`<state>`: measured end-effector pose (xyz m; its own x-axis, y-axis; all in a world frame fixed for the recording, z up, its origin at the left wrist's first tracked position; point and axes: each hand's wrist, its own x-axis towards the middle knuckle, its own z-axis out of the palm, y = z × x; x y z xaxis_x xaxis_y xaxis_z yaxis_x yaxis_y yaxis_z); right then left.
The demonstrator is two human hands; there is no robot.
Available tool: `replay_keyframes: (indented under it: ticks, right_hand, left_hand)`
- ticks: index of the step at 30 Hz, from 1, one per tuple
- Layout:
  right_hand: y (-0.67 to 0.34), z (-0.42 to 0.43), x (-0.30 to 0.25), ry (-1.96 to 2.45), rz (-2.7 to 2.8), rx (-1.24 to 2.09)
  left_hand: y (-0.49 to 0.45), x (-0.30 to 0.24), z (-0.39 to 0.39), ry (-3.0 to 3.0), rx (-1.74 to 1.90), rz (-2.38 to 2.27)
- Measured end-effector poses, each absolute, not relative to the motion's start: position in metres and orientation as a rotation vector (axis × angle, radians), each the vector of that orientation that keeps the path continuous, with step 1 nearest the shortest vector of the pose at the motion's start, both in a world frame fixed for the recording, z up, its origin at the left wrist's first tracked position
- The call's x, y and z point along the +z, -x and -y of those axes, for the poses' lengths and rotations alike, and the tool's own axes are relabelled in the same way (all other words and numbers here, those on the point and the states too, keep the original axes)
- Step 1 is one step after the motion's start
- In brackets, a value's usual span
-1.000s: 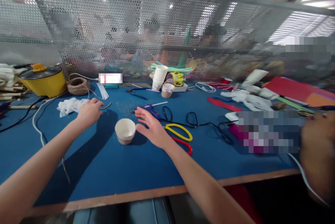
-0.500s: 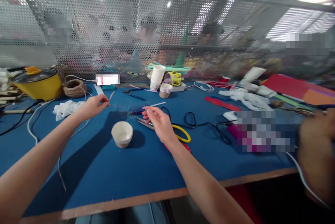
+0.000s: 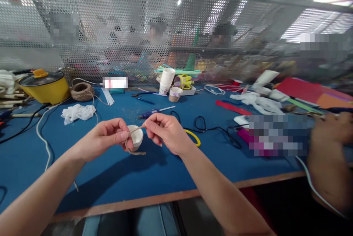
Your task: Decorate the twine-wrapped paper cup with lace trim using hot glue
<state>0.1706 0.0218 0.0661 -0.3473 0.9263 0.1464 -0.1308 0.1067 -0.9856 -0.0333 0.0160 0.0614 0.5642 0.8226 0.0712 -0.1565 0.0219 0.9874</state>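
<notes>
My left hand [image 3: 106, 136] and my right hand [image 3: 165, 131] are raised close together above the blue table [image 3: 116, 177]. Both pinch a length of brown twine [image 3: 132, 141] that loops down between them. Right behind the loop stands a small white paper cup [image 3: 137, 136] on the table, partly hidden by my fingers. The twine trails back toward a brown twine spool [image 3: 82, 91] at the far left.
A yellow pot [image 3: 45, 85], white cloth [image 3: 77, 112], blue glue gun [image 3: 152, 112], yellow-handled scissors [image 3: 193, 137], black cable [image 3: 215, 130] and stacked paper cups [image 3: 167, 80] lie around. Another person's arm [image 3: 328, 155] works at the right. A perforated metal screen [image 3: 176, 26] closes the back.
My left hand picked the twine end up from beside the white cloth and brought it to the middle. My right hand left the scissors and closed on the twine above the cup.
</notes>
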Motion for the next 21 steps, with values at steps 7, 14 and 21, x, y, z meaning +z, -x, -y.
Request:
replay_keyframes:
  ticks: [7, 14, 21]
  right_hand:
    - [-0.170, -0.022, 0.062, 0.948, 1.274, 1.395]
    - [-0.167, -0.027, 0.066, 0.937, 1.267, 1.405]
    - [-0.162, -0.032, 0.065, 0.925, 1.264, 1.420]
  left_hand:
    - [0.034, 0.060, -0.016, -1.239, 1.182, -0.798]
    - [0.034, 0.055, -0.017, -1.107, 1.217, -0.774]
    - [0.038, 0.045, -0.021, -1.091, 1.194, -0.782]
